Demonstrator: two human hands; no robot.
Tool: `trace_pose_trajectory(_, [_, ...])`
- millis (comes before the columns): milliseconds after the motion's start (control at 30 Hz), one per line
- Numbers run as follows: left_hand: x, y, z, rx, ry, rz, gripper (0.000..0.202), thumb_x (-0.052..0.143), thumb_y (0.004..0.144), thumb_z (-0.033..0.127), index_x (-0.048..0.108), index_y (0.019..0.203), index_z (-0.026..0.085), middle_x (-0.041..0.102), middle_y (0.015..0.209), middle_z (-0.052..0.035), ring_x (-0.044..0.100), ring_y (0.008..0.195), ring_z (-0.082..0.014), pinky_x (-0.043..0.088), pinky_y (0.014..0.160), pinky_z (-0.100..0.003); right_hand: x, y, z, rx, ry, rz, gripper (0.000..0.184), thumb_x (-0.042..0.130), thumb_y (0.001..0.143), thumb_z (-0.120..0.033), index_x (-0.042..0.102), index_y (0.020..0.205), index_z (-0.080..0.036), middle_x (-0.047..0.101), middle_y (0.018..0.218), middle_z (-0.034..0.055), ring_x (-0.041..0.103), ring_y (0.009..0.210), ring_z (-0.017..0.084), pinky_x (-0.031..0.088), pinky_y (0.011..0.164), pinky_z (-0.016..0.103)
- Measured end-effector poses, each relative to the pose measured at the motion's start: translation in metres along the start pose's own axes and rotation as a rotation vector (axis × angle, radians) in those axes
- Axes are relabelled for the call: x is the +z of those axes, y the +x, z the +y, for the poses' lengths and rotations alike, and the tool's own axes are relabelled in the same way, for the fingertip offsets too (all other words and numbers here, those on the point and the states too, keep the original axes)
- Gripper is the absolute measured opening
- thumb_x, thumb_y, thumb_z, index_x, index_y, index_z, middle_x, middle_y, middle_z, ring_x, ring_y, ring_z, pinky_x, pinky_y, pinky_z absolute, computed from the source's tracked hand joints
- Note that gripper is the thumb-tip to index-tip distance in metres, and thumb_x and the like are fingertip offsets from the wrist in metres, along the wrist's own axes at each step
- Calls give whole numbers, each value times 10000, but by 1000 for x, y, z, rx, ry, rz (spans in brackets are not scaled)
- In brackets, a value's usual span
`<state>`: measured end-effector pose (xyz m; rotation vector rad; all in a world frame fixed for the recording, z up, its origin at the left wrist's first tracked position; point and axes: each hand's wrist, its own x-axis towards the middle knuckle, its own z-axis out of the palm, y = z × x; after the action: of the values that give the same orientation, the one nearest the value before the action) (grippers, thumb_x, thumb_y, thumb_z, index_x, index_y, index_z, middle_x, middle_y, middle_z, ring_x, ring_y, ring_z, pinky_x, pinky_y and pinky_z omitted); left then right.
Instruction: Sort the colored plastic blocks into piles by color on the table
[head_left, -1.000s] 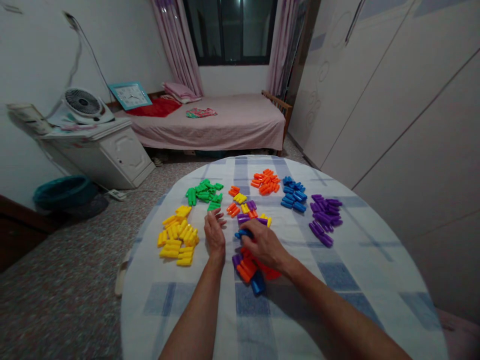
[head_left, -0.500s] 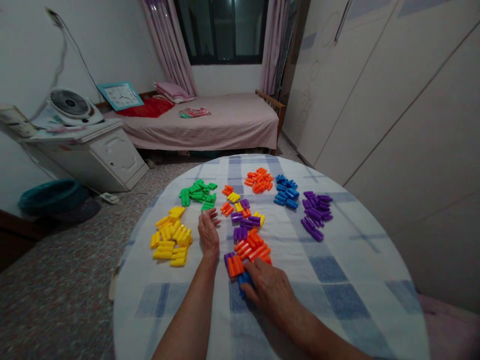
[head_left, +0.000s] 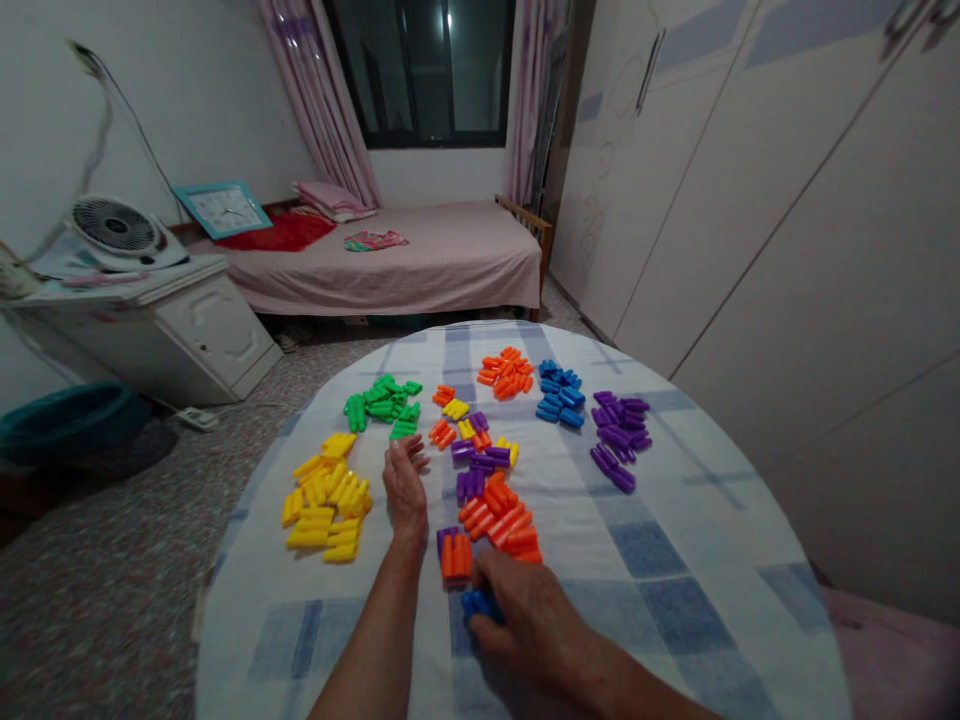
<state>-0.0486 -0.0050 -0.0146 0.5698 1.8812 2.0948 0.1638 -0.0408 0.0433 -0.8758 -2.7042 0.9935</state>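
a: who is pictured, and where?

b: a person works with two bare hands at a round table under a checked tablecloth point(head_left: 697, 520), plastic pieces sorted by color across it.

a: what does the right hand have?

b: the right hand point(head_left: 532, 610), at the near side, narrows thumb and fingers around a blue piece point(head_left: 475, 604) (whether it touches the cloth, i cannot tell). just beyond it, to the left, lies an orange block point(head_left: 456, 562) of side-by-side tubes, a purple piece point(head_left: 442, 540) showing at its far edge.

a: and the left hand?

b: the left hand point(head_left: 405, 490) rests farther off, fingers loosely spread and slightly curved, between a yellow pile point(head_left: 309, 537) on the left and the middle row. its fingertips reach the near edge of a green pile point(head_left: 381, 408); contact is unclear.

a: describe that middle row.

b: orange tubes point(head_left: 496, 515) lie just beyond the right hand, with purple tubes point(head_left: 471, 487) past them and small mixed clusters farther still.

a: the rest of the table?

b: along the far side sits an orange pile point(head_left: 508, 385), then, to its right, a blue pile point(head_left: 561, 400) and a purple pile point(head_left: 615, 437). a pink-covered bed point(head_left: 420, 255) stands in the background.
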Motion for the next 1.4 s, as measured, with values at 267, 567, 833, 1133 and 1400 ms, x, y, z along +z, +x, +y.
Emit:
trace_pose_trajectory(267, [-1, 0, -4, -9, 1, -10, 617, 276, 884, 630, 643, 1000, 148, 663, 1053, -126, 644, 895, -182, 521, 657, -269, -84, 61, 87, 251, -20, 457, 140, 537, 765, -279, 508, 881, -206, 608, 804, 2, 566, 698, 161, 398, 662, 268])
trace_pose_trajectory(567, [1, 0, 0, -11, -9, -10, 617, 277, 886, 624, 639, 986, 135, 659, 1047, -140, 640, 895, -183, 518, 651, -261, -93, 71, 118, 192, -257, 714, 295, 489, 816, -258, 566, 1071, -132, 565, 1121, 150, 542, 1023, 253, 433, 874, 386])
trace_pose_trajectory(833, [3, 0, 3, -39, 46, -24, 445, 408, 847, 500, 640, 954, 136, 673, 851, -76, 618, 675, -125, 464, 549, -210, -56, 5, 66, -91, -1, 38, 587, 658, 720, -332, 499, 1281, -276, 527, 1220, 53, 586, 905, 167, 461, 789, 275])
trace_pose_trajectory(1133, [4, -1, 0, -64, 72, -66, 322, 496, 759, 368, 654, 924, 141, 668, 745, -47, 593, 596, -113, 438, 509, -196, -27, 12, 45, 9, -165, 157, 444, 531, 761, -228, 504, 1204, -214, 471, 1269, 72, 543, 1030, 192, 415, 832, 271])
trace_pose_trajectory(1400, [4, -2, -1, -79, 58, -69, 303, 496, 749, 331, 650, 935, 148, 669, 762, -44, 595, 607, -114, 430, 511, -195, -24, 14, 51, 80, -270, 195, 432, 505, 784, -239, 492, 1214, -205, 532, 1051, 57, 550, 816, 161, 387, 692, 254])
